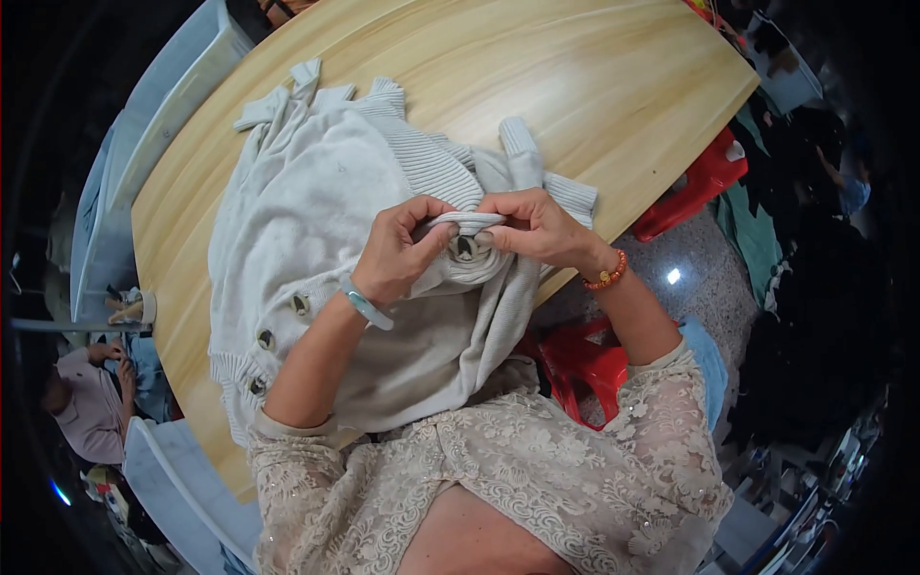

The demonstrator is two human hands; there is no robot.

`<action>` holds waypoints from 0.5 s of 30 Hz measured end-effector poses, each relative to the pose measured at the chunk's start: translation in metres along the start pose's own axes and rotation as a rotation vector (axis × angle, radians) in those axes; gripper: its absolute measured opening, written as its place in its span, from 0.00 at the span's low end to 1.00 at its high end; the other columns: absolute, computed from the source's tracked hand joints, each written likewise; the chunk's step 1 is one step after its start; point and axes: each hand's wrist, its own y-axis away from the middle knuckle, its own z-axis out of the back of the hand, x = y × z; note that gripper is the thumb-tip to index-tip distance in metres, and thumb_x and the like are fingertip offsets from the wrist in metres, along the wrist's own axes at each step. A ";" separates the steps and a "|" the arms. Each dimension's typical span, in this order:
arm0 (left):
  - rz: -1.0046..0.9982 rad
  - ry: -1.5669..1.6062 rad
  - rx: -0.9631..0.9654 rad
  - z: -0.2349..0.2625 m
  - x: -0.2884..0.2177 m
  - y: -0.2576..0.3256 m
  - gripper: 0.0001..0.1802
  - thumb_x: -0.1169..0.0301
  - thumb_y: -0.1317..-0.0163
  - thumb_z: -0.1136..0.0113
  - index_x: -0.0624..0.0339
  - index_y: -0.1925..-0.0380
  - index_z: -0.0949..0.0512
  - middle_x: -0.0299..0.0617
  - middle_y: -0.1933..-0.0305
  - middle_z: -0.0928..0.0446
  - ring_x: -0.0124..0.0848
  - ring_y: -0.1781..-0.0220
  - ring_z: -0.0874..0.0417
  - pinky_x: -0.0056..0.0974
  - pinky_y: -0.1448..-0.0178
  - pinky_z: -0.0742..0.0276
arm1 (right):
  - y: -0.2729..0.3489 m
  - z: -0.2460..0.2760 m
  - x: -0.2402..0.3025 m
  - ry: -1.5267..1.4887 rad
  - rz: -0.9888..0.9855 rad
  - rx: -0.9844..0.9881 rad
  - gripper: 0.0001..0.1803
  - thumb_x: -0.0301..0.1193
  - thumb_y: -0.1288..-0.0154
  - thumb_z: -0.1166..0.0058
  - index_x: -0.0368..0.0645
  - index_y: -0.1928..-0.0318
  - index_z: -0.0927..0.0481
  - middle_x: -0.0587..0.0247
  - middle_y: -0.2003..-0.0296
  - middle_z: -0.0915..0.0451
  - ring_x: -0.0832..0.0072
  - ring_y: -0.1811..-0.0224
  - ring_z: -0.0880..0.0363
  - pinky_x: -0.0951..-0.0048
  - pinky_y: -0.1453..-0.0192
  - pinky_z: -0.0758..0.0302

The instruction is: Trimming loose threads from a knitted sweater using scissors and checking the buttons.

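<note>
A pale grey knitted cardigan [316,182] lies spread on the wooden table, its near part hanging toward my lap. Several dark buttons with light rims run along its front; one button [464,247] sits just below my fingertips. With thumb and fingers, my left hand [407,247] pinches the folded ribbed band [467,222] of the cardigan. From the other side my right hand [537,228] pinches the same band, its thumb beside the button. Both hands are closed and nearly meet. What lies under the fingertips is hidden.
The wooden table [594,86] stretches away beyond the cardigan. White plastic bins [144,144] stand along its left edge. Red plastic stools [695,192] are at the right and beside my lap. A seated person [91,402] is at the far left. Dark cloth [810,316] is heaped at right.
</note>
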 end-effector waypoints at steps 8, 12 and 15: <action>0.099 0.400 -0.033 0.003 -0.006 0.007 0.10 0.72 0.30 0.41 0.68 0.56 0.20 0.33 0.61 0.19 0.17 0.60 0.24 0.24 0.56 0.28 | -0.015 -0.010 0.003 0.332 0.070 -0.476 0.24 0.34 0.37 0.33 0.37 0.45 0.26 0.64 0.54 0.23 0.82 0.63 0.25 0.78 0.59 0.26; -0.079 0.280 -0.132 -0.004 -0.008 0.025 0.09 0.73 0.31 0.40 0.66 0.55 0.20 0.30 0.62 0.19 0.16 0.61 0.25 0.24 0.57 0.28 | -0.015 -0.031 0.041 0.735 0.360 -0.147 0.37 0.33 0.47 0.30 0.42 0.36 0.30 0.55 0.46 0.25 0.65 0.46 0.24 0.65 0.42 0.27; -0.205 0.203 -0.166 -0.011 -0.020 0.046 0.16 0.72 0.37 0.34 0.65 0.51 0.22 0.36 0.57 0.20 0.23 0.58 0.22 0.30 0.52 0.26 | -0.015 -0.045 0.031 0.671 0.217 -0.122 0.30 0.24 0.49 0.32 0.40 0.43 0.25 0.53 0.56 0.21 0.60 0.53 0.21 0.66 0.46 0.25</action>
